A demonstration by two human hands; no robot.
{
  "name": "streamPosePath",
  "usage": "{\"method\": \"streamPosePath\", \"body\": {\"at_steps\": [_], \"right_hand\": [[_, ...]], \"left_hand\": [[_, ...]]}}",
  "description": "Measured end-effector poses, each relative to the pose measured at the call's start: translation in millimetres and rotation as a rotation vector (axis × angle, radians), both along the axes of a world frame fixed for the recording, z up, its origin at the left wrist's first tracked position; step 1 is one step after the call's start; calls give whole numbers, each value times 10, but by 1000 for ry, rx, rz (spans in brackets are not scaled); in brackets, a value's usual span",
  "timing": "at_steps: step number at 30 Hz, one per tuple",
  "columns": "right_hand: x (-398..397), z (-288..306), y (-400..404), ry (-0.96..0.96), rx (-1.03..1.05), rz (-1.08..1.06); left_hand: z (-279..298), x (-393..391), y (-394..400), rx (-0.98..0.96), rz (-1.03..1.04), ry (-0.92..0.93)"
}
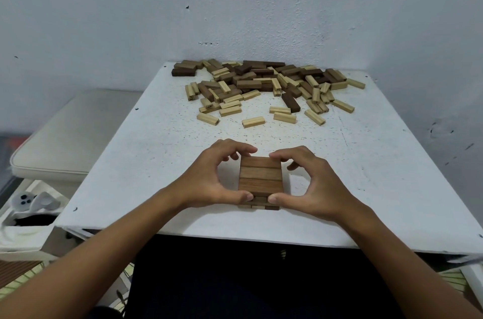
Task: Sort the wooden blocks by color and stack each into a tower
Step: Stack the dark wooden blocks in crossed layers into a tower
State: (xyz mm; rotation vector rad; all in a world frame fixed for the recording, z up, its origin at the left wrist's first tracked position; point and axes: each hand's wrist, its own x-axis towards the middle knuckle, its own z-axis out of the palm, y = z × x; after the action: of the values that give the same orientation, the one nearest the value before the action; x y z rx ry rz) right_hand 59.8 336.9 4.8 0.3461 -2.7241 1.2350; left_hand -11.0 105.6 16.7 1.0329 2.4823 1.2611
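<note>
Hands on both sides of a short tower of dark brown wooden blocks (260, 177) near the front edge of the speckled white table (146, 161): left hand (209, 175) and right hand (313, 180) each pinch its top layer, thumb in front, fingertips curled behind. Loose pile of pale and dark wooden blocks (266, 86) sits scattered by the wall.

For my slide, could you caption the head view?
Both hands square up a brown block tower; mixed blocks wait behind.

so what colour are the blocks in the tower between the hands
Brown, with visible wood grain; the tower's top layer shows it best in the head view.
</note>
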Motion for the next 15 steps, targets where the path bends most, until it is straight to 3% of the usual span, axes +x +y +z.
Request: {"method": "streamPosePath", "body": {"at_steps": [15], "right_hand": [[1, 12, 12, -57, -1, 32]], "left_hand": [[1, -28, -46, 23, -20, -10]]}}
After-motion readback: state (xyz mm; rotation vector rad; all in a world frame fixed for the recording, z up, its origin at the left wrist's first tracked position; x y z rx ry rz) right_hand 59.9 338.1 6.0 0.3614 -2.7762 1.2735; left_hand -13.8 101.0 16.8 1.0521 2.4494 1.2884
